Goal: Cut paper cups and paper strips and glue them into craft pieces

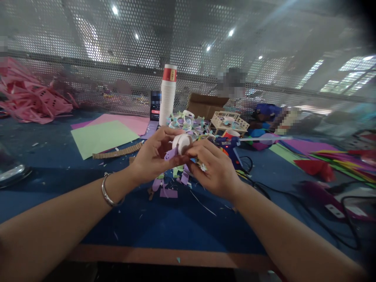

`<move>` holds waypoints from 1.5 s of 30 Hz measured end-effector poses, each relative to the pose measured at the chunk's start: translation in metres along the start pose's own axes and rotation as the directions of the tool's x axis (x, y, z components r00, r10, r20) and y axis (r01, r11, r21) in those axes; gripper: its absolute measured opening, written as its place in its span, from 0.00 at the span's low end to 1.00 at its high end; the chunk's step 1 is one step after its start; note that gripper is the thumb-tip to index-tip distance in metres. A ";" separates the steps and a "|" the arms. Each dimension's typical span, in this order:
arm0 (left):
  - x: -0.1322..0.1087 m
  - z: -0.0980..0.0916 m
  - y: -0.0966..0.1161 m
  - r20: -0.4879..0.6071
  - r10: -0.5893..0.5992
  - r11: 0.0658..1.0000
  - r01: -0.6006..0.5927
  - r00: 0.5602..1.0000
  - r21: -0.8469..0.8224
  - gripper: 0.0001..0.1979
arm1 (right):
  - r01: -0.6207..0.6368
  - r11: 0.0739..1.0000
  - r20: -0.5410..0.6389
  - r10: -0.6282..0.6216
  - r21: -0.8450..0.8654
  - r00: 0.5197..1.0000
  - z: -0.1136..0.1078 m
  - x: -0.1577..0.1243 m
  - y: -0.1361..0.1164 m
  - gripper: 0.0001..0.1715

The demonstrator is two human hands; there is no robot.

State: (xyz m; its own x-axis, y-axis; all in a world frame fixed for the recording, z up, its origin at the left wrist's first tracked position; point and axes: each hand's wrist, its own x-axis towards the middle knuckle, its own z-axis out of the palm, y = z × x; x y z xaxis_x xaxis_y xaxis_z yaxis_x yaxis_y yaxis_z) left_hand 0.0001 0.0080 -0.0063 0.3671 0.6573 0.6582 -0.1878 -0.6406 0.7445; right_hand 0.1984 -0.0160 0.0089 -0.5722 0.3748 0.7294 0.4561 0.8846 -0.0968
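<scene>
White cup [182,143], left hand [152,156], right hand [216,169] pinching

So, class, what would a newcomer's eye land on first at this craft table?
First, the left hand and right hand meeting at centre, pinching a small white cup with a purple paper strip against it. Behind them rises a tall stack of white cups topped in red, and a pink heap lies at the far left.

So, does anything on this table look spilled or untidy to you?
Yes. Purple and green paper scraps lie scattered on the blue table, under the left hand and right hand that hold a small white cup. At far left, pink cut-outs sit in a loose heap. Nothing looks broken.
</scene>
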 end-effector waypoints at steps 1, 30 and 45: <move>-0.001 0.001 -0.001 -0.014 0.014 1.000 -0.014 1.000 0.012 0.24 | -0.022 0.999 -0.002 0.022 0.031 1.000 0.000 0.000 0.000 0.08; 0.002 -0.019 -0.001 0.231 0.005 0.993 -0.032 0.973 0.111 0.22 | -0.483 0.386 0.144 0.645 0.786 0.751 0.010 0.002 -0.006 0.09; 0.001 -0.012 0.000 0.122 -0.100 0.995 0.100 0.987 0.013 0.17 | -0.490 0.404 0.146 0.637 0.773 0.757 0.012 0.000 -0.006 0.10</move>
State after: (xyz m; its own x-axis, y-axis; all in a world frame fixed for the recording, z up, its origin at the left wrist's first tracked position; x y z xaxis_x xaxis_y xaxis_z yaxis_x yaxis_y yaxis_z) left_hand -0.0099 0.0137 -0.0041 0.4924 0.6650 0.5615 -0.1382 -0.5772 0.8048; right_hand 0.1879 -0.0181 0.0014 -0.2419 0.8880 0.3912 -0.0622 0.3881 -0.9195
